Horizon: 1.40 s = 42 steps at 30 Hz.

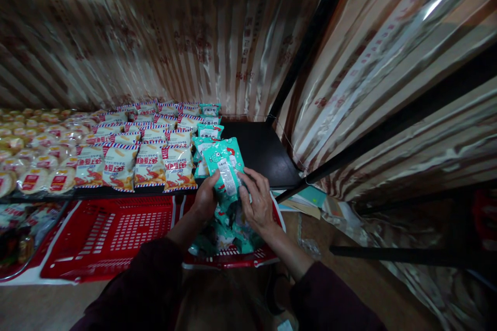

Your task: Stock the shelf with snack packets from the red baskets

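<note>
Between my two hands is a teal snack bag, its printed label turned up toward me. My left hand pinches the bag's lower left side with the thumb in front. On the lower right side, my right hand grips it with bent fingers. Just behind the held bag, a row of similar teal bags stands on the black shelf. Below my hands, several more teal bags lie loosely in a red basket.
Left of the teal row stand rows of white shrimp snack bags, then round wrapped crackers. A second red basket sits lower left. Black frame bars slant along the right, before striped plastic sheeting.
</note>
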Tool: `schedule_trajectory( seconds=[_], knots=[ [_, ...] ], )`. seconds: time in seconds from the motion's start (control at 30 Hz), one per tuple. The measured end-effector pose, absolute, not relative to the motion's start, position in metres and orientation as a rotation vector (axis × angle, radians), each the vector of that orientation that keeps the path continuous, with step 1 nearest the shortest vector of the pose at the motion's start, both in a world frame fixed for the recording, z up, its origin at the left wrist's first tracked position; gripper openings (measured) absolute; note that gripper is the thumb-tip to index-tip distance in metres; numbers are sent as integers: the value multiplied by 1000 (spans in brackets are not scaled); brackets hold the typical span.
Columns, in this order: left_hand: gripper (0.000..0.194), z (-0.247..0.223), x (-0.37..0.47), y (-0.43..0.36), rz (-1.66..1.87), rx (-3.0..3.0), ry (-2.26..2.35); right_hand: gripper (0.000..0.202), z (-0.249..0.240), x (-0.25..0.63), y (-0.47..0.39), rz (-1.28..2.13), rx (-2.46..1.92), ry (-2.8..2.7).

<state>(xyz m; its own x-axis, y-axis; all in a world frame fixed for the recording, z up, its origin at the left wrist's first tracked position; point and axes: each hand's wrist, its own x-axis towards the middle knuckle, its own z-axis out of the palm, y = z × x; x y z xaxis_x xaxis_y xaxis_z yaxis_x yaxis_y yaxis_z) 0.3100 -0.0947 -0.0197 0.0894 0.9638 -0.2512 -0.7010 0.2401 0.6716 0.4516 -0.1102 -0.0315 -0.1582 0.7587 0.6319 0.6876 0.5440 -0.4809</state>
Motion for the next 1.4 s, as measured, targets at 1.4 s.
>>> schedule_trajectory(
  seconds=[1.4],
  knots=[
    [60,-21,311,-98,1074,609,634,26,-33,457,-105,342,-1166,-1729]
  ],
)
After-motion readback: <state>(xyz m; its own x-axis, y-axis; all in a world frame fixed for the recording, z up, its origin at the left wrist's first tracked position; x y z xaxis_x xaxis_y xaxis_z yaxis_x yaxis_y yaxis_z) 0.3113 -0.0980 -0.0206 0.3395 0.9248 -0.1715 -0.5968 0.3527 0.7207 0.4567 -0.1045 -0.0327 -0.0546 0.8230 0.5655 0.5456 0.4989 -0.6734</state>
